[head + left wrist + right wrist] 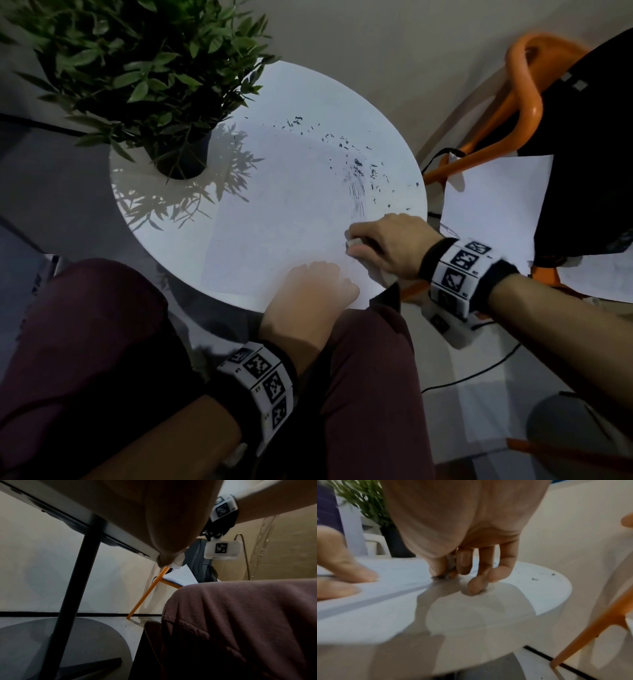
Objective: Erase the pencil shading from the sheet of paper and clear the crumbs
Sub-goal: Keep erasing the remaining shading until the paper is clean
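The right hand (pixel 387 243) pinches the eraser (pixel 353 244); the remaining pencil shading (pixel 357 195), streaks running away from it, lies just beyond that grip. The left hand (pixel 315 291) presses flat, fingers relaxed, on the paper (pixel 274 219).

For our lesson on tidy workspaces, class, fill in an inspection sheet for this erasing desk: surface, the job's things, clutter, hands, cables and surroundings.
Surface: round white table, lit from above.
Job's things: sheet of paper flat on the table; pencil shading remains near its right edge; dark crumbs scattered beyond it; eraser in the right hand.
Clutter: potted plant at the table's far left.
Hands: left hand rests on the paper's near edge, fingers straight; right hand pinches the eraser against the sheet.
Cables: black cable on the floor at right.
Surroundings: orange chair holding loose papers.
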Action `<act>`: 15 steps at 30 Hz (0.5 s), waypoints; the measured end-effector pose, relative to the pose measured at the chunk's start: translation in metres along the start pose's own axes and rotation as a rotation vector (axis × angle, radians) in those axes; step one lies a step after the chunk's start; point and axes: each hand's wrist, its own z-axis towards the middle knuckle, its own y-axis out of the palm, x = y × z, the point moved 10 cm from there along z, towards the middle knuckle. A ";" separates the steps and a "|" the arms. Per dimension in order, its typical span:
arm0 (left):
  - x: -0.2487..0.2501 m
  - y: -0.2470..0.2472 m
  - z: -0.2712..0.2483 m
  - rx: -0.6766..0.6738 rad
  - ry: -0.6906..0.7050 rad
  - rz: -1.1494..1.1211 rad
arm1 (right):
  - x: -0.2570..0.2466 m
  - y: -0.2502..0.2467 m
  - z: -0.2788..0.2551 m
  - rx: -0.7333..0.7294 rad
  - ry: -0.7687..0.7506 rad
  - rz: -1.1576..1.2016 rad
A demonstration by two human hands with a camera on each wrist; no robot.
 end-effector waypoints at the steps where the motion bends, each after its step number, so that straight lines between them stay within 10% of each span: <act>1: 0.000 0.000 0.000 -0.001 0.006 -0.001 | 0.009 -0.006 0.006 0.023 0.031 -0.025; 15: 0.000 0.003 -0.001 0.004 -0.005 0.001 | 0.024 -0.007 0.014 -0.072 0.099 -0.098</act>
